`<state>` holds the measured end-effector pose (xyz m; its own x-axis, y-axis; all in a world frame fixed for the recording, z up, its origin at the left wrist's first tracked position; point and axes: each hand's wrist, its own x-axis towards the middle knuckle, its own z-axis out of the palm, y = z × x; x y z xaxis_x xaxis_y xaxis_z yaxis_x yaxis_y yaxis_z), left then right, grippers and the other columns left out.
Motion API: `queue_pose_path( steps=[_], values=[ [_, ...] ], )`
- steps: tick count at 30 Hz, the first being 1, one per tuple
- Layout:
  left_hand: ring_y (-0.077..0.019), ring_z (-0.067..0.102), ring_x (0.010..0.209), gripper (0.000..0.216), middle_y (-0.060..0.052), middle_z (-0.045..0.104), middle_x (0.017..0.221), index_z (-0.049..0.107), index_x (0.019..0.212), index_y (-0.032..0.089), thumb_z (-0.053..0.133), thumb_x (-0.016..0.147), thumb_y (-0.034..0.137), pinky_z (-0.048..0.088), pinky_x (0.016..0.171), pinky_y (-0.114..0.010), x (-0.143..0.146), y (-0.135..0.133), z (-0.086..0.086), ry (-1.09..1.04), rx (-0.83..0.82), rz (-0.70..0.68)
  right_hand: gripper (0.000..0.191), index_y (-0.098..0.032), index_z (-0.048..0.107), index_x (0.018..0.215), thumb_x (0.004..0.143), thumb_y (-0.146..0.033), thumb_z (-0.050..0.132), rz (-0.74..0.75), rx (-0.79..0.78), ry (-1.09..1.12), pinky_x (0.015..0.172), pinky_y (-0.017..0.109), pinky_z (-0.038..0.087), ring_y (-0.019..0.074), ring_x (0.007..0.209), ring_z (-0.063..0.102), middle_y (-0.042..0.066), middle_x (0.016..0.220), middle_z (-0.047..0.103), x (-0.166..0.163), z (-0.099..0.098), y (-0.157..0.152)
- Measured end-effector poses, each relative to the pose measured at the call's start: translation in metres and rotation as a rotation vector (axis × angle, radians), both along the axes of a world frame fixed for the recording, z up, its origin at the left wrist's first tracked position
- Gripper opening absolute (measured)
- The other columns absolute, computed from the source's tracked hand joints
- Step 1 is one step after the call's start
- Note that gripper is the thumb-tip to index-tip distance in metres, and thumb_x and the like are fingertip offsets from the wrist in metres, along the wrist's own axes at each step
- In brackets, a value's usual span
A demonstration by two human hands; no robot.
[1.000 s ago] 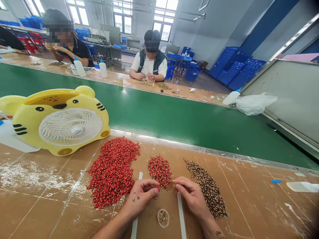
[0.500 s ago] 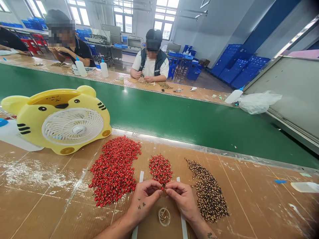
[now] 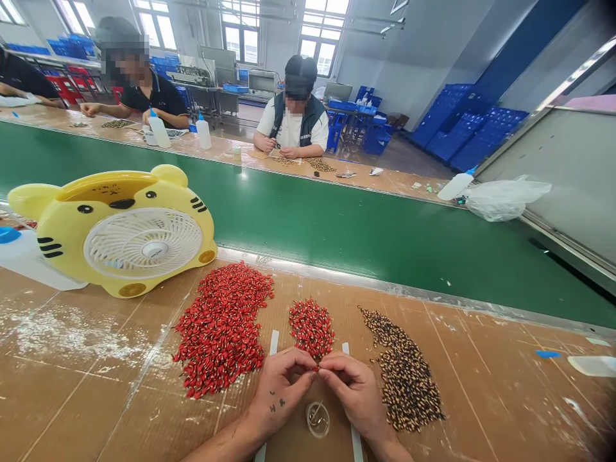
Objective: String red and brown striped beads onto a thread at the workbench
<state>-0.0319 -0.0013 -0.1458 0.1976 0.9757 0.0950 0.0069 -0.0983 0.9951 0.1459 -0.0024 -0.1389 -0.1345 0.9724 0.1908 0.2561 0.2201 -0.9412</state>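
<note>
Currently left hand [image 3: 283,388] and right hand [image 3: 353,388] meet, fingers of both pinching 1 tiny red piece [image 3: 316,368] over bench [image 3: 481,385], between small red pile [image 3: 311,326] and clear dish [image 3: 317,419].

Hands [image 3: 285,388] [image 3: 350,388] pinch red piece [image 3: 316,368] (tiny); cup [image 3: 317,436] near

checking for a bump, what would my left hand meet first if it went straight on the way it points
Past the tiny red piece it seems to pinch, the left hand would likely meet the bare right hand first; depth is hard to judge.
</note>
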Motion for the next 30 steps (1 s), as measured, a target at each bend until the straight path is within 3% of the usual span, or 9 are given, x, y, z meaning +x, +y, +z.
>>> queue_pose_path(
  steps=[10, 23, 30],
  values=[
    [-0.0173, 0.069, 0.078, 0.009, -0.008, 0.074, 0.083, 0.076, 0.082, 0.017, 0.068, 0.081, 0.013, 0.052, 0.069, -0.023, -0.003, 0.001, -0.001, -0.019, 0.044, 0.005, 0.015, -0.023, 0.078, 0.088, 0.09, -0.034, 0.069, 0.072, -0.049, 0.029, 0.073, 0.025, 0.053, 0.0191, 0.079, 0.067, 0.006, 0.085, 0.073, 0.004, -0.003, -0.002],
    [-0.0102, 0.055, 0.053, 0.008, -0.002, 0.067, 0.06, 0.076, 0.069, 0.015, 0.07, 0.072, 0.012, 0.041, 0.051, -0.018, -0.004, -0.001, -0.004, 0.076, -0.12, 0.009, 0.029, -0.015, 0.078, 0.074, 0.078, -0.044, 0.079, 0.217, -0.44, 0.221, 0.051, 0.021, 0.038, 0.0114, 0.053, 0.051, 0.003, 0.063, 0.063, 0.011, -0.018, 0.008],
    [-0.0099, 0.053, 0.052, 0.009, -0.002, 0.067, 0.061, 0.076, 0.069, 0.015, 0.067, 0.072, 0.013, 0.039, 0.051, -0.018, -0.004, 0.0, -0.002, 0.067, -0.137, -0.005, 0.038, -0.012, 0.076, 0.069, 0.075, -0.05, 0.079, 0.223, -0.474, 0.239, 0.049, 0.02, 0.037, 0.0101, 0.05, 0.049, 0.002, 0.058, 0.061, 0.007, -0.016, 0.01]
  ],
)
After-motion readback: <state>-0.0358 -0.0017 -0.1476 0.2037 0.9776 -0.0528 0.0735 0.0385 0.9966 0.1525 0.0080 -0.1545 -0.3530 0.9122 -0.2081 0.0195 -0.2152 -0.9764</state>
